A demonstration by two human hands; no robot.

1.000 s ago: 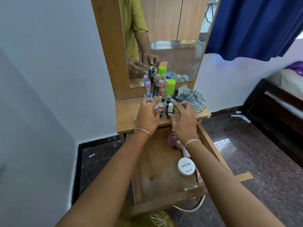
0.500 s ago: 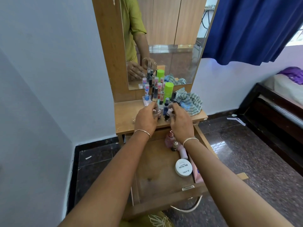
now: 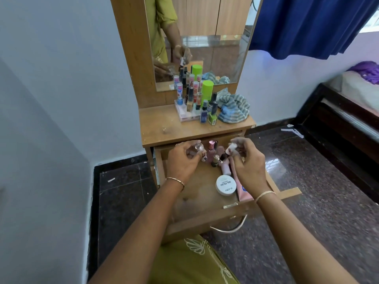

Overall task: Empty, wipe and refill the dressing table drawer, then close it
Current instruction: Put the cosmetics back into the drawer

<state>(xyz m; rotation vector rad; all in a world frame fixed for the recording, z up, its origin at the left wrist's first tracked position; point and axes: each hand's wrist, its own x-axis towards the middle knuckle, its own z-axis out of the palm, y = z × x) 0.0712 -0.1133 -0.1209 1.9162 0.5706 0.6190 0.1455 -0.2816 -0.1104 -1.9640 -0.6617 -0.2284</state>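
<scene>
Both forearms reach forward over the open drawer (image 3: 205, 222), a thin bangle on each wrist. The left hand (image 3: 184, 161), above its back left, curls round a small clear bottle (image 3: 198, 148); the right hand (image 3: 249, 167), above its back right, pinches a white-capped bottle (image 3: 230, 150).

We see home bedroom: wooden dressing table (image 3: 160, 128) with mirror (image 3: 215, 48), cosmetics (image 3: 196, 99) on top, bed (image 3: 352, 89) at right, blue curtain (image 3: 307, 23) at window (image 3: 371, 21).

The round white tub (image 3: 225, 184) in the open drawer (image 3: 200, 201), near its right side, carries "NAIL POLISH" in dark capitals with "zudio" below it, both upside down from here. Labels on the bottles (image 3: 204, 116) on the far tabletop are too small to read.
</scene>
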